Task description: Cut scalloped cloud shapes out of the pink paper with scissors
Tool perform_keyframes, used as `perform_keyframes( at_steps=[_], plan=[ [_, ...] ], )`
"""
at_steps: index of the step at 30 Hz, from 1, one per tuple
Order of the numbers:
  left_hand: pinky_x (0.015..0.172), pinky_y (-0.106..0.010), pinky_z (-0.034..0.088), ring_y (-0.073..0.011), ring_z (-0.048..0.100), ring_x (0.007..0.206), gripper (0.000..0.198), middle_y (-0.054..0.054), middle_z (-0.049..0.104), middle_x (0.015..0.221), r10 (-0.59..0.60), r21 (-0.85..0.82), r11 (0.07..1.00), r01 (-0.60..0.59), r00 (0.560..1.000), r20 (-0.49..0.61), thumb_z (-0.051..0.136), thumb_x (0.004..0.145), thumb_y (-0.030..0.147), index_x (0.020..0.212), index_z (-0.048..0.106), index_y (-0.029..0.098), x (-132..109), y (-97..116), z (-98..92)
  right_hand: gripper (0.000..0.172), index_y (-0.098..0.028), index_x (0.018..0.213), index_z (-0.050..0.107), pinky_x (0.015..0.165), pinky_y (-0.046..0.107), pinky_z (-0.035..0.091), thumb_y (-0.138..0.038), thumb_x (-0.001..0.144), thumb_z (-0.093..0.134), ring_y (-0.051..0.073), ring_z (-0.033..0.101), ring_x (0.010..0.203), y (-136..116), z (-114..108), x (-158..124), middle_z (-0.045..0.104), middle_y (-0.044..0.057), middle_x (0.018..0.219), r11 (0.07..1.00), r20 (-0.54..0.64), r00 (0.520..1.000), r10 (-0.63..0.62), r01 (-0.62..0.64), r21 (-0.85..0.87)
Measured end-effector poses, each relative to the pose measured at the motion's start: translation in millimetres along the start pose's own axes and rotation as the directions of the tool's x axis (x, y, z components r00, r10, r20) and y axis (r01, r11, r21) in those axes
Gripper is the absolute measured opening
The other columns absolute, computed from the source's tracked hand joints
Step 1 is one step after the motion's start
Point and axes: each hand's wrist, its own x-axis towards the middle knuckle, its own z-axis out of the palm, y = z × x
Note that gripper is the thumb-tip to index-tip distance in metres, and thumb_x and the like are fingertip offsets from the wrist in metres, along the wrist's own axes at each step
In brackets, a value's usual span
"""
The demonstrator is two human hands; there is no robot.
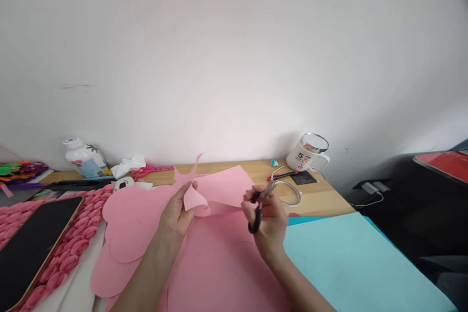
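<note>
Plainly, the left hand point(177, 212) pinches a curling pink scrap point(193, 197) between thumb and fingers, one strip of it rising above the grip. Across from it, the right hand point(272, 229) is curled around black-handled scissors point(258, 218), whose blades look blurred. Scrap and scissors are above the pink sheets point(223, 258). Leftward lie rounded pink cutouts point(133, 224), then a phone point(31, 248) on a braided mat point(69, 263); rightward, pale blue paper point(340, 258), with a white mug point(300, 158) behind.
</note>
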Motion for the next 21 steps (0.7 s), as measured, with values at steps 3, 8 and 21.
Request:
perform_keyframes(
  at_steps=[3,8,21],
  plan=[
    [0.051,-0.013,0.054,-0.008,0.063,0.05,0.012,-0.002,0.063,0.061,-0.069,-0.023,0.997,0.068,0.998,-0.013,0.042,0.087,0.003,0.088,0.052,0.011,-7,0,4.3,0.023,-0.02,0.091,0.056,0.068,0.032,0.049,-0.018,0.07,0.066,0.018,0.059,0.072,5,2,-3,0.063,0.004,0.079,0.971,0.215,0.961,-0.173,0.202,-0.126],
    [0.025,-0.012,0.037,-0.0046,0.046,0.024,0.022,0.004,0.052,0.047,-0.156,0.019,0.988,0.155,0.977,0.148,0.035,0.092,0.009,0.074,0.048,0.013,-15,4,5.6,0.01,-0.02,0.082,0.054,0.056,0.024,0.046,-0.015,0.074,0.058,0.013,0.053,0.057,13,3,-4,0.059,-0.001,0.064,0.955,0.315,0.94,-0.134,0.207,-0.211],
    [0.015,-0.003,0.015,0.0083,0.01,0.014,0.015,0.003,0.06,0.063,-0.157,0.008,0.938,0.346,0.405,0.901,0.055,0.082,0.013,0.096,0.054,0.008,-24,-2,-15.0,0.009,-0.022,0.076,0.053,0.049,0.022,0.038,-0.017,0.069,0.056,0.015,0.051,0.053,28,3,-1,0.058,-0.003,0.058,0.925,0.307,0.927,0.215,-0.092,-0.368]
  ],
)
